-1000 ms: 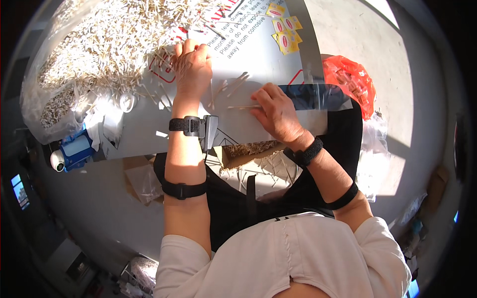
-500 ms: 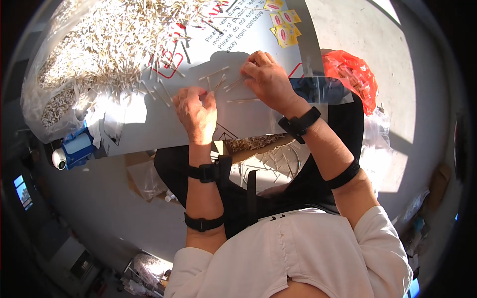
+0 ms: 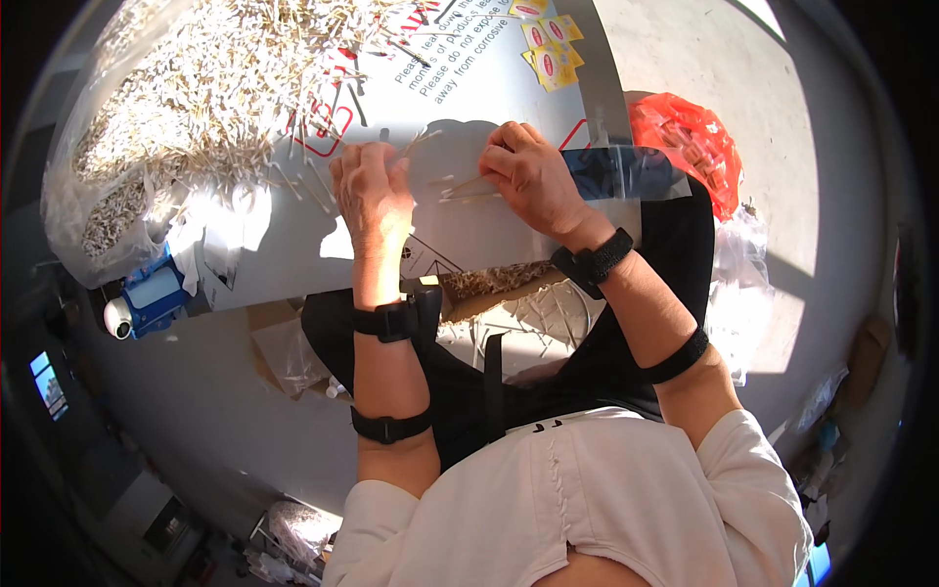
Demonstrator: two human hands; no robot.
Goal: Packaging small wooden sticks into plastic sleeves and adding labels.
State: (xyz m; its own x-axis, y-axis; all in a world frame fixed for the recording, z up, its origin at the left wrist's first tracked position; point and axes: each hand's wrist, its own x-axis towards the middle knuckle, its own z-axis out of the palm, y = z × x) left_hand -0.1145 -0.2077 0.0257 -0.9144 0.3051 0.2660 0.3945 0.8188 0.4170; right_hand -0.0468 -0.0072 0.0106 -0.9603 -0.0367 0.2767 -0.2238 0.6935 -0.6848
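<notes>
A big heap of cotton swabs spills from a clear plastic bag onto the grey printed tabletop. My right hand pinches a few cotton swabs, their tips pointing left. To its left, my left hand rests low over the top with its fingers curled down; whatever is under the fingertips is hidden. Some loose swabs lie just beyond that hand's thumb. More strays are scattered between the heap and my left hand.
Yellow printed cards lie at the far right of the top. A red plastic bag stands beyond the right edge. At the left edge is a blue and white container. Below the front edge, a carton holds more swabs.
My left hand has moved left and farther from me, away from the loose swabs. My right hand has come slightly nearer to me, keeping its swabs.
</notes>
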